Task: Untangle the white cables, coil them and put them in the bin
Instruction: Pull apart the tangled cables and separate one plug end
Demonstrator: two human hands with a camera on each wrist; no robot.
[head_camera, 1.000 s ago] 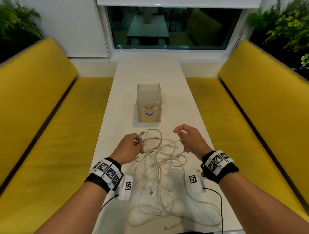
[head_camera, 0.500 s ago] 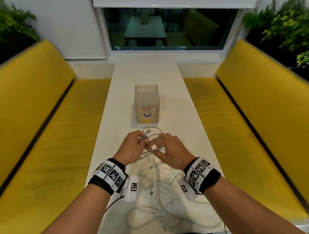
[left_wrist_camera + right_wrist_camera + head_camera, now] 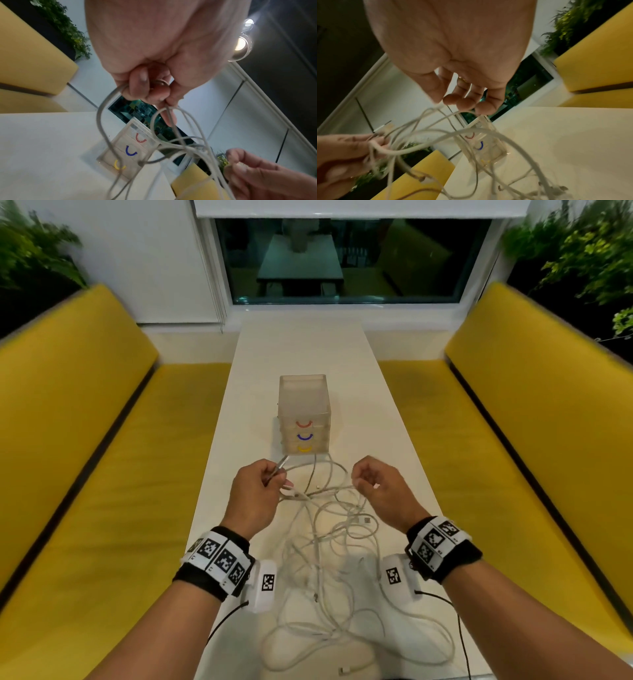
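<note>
You're sitting at a long white table (image 3: 301, 350) with two yellow benches (image 3: 85, 440) running down either side. Standing in the middle of it is the bin (image 3: 304, 395), a frosted clear plastic box with three little curved handles stacked down its front: one red, one blue, one yellow. No readable writing on it anywhere.

The white cables (image 3: 329, 559) are sprawling in one loose tangled heap on the table between your forearms, thin off-white cords looping over each other, with a few plug ends poking out. Can't tell exactly how many cords are in there.

Your left hand (image 3: 255, 494) is curling tight around a bunch of strands and lifting them off the table, a metal-tipped plug sticking up past your fingers (image 3: 142, 82). Your right hand (image 3: 380, 491) is pinching a single cable end between thumb and fingertips (image 3: 450, 100), the other fingers loosely bent. Both hands are hovering apart, just in front of the bin.

The only printed stuff is the black-and-white square marker codes on your two wristbands (image 3: 219, 559).
</note>
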